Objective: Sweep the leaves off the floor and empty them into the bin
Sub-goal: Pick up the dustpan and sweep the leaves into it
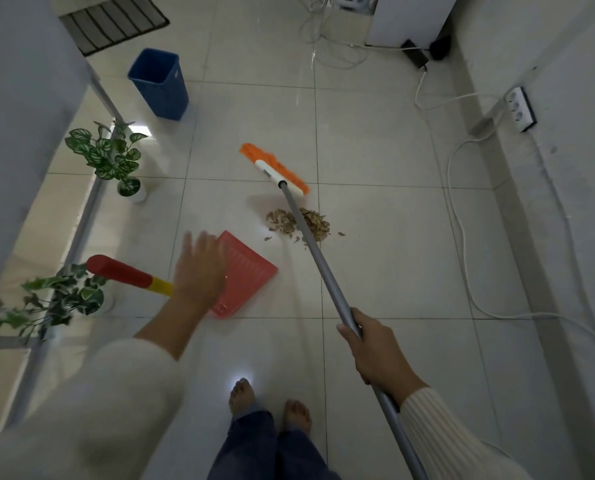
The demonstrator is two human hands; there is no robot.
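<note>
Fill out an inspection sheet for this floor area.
Surface: pale tiled floor, glare spots.
Job's things: leaf pile between broom head and dustpan; blue bin upright, far left.
Clutter: two potted plants at left; striped mat beyond the bin.
Grips: left hand open, blurred, over the dustpan; right hand holds the broom pole.
Cables: white cables loop along the right wall near a power strip.
Surroundings: wall right, white cabinet far end.

The floor is smooth, glossy tile. The pole looks like matt grey metal; its bristles are orange. The dustpan is ribbed red plastic and the bin smooth blue plastic. The leaves look dry. The sleeve is ribbed knit cloth.
</note>
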